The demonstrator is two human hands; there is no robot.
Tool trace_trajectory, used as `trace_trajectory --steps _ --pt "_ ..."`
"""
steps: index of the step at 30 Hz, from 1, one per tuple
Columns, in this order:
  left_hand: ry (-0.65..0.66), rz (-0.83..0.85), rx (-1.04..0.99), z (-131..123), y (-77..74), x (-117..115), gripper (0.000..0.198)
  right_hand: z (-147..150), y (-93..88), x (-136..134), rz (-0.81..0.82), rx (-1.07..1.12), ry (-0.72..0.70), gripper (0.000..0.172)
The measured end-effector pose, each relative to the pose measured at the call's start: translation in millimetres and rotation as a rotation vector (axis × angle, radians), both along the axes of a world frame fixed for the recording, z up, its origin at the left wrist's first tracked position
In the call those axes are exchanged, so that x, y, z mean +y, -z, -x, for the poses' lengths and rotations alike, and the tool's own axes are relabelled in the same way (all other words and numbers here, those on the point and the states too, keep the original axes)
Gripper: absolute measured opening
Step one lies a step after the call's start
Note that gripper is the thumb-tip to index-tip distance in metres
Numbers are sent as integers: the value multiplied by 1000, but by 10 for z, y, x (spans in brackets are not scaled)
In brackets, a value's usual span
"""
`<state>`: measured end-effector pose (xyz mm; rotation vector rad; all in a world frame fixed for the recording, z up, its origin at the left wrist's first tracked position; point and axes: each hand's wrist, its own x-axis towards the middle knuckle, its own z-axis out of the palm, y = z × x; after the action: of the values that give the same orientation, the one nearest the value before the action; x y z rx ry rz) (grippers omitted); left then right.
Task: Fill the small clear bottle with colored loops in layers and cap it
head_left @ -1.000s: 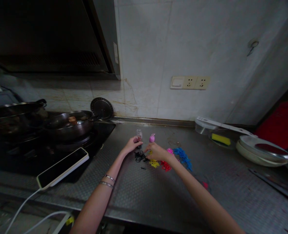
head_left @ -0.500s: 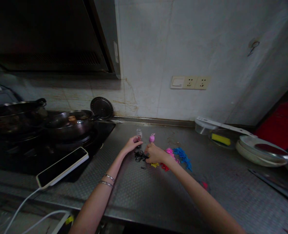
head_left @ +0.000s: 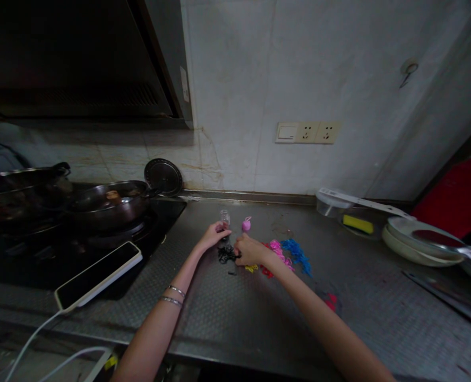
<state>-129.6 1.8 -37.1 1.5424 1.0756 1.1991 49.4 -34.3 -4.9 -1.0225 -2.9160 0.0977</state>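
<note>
My left hand (head_left: pixel 213 235) grips a small clear bottle (head_left: pixel 224 217) standing on the steel counter (head_left: pixel 259 318). My right hand (head_left: pixel 249 250) is closed in a pinch at a heap of small black bands (head_left: pixel 226 254); what its fingertips hold is too small to name. Around it lie little piles of yellow bands (head_left: pixel 251 268), red bands (head_left: pixel 266 272), pink bands (head_left: pixel 277 247) and blue bands (head_left: pixel 298 253). A small pink cap (head_left: pixel 246 224) stands just right of the bottle. Two bangles (head_left: pixel 173 294) circle my left wrist.
A phone (head_left: pixel 98 275) on a white cable lies at the hob's edge, with a pan (head_left: pixel 108 201) and a wok (head_left: pixel 16 185) behind it. Right of the piles are a clear tub (head_left: pixel 331 204), a yellow sponge (head_left: pixel 357 224), stacked plates (head_left: pixel 418 244) and a stray red band (head_left: pixel 331 301).
My right hand has slid a little left onto the black bands, covering more of the yellow and red piles. My left hand has stayed on the bottle.
</note>
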Motion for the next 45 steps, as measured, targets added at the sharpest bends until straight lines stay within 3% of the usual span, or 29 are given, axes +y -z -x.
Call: trace_trajectory --steps 16,22,28,31,35,45 --pt "-8 2 -46 -19 2 20 35 -60 7 -45 15 124 -45 14" --pt "14 -16 -18 15 59 79 36 -159 -301 98 18 326 -40 14" --pt "8 -42 2 29 107 91 34 -133 -857 262 -71 266 96 15" --pt "-7 -37 13 29 106 91 34 -46 -1045 377 -109 237 109 15" --pt "4 -54 23 22 79 72 31 96 -1124 526 -149 161 103 15" --pt "-10 -32 -5 -1 26 41 31 304 -1101 641 -221 1 63 21"
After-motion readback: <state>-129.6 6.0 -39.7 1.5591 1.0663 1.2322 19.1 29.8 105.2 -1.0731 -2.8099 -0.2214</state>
